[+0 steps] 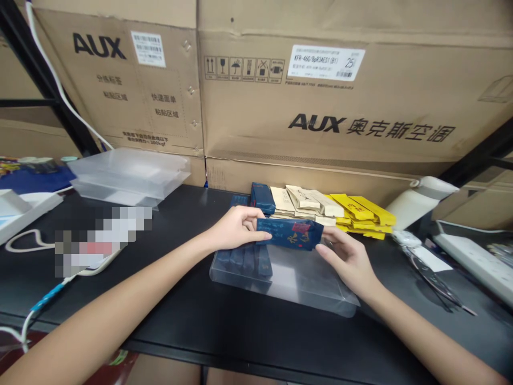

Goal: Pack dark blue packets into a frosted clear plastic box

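Note:
A dark blue packet [289, 234] with a red mark is held level above a clear plastic box [296, 283]. My left hand [240, 229] pinches its left end, thumb in front. At its right end is my right hand [348, 256], with thumb and fingers around the corner. Several blue packets [244, 260] lie in the left part of the clear box. Behind my hands are a blue packet stack [262, 198], cream packets [306, 199] and yellow packets [360, 211].
Large cardboard boxes [340, 96] stand along the back. Clear plastic trays [128, 171] are stacked at the back left. A white bottle [417, 203], glasses [433, 278] and a power strip [476, 262] are on the right. A cabled, pixelated object [104, 240] lies left.

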The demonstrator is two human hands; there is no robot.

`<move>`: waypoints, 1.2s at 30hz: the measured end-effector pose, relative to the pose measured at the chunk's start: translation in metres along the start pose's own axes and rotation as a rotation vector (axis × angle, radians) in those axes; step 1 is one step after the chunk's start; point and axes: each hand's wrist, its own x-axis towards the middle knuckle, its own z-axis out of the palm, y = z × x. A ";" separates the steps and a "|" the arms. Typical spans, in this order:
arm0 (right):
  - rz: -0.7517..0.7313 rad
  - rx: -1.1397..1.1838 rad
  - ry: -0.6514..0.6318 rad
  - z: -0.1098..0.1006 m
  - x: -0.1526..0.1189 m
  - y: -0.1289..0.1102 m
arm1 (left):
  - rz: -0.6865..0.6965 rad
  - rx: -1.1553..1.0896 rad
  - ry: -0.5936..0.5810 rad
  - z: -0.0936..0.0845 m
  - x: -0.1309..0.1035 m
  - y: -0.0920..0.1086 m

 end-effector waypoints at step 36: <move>0.101 0.298 0.459 -0.001 0.008 0.020 | 0.112 0.696 -0.005 -0.002 -0.003 -0.002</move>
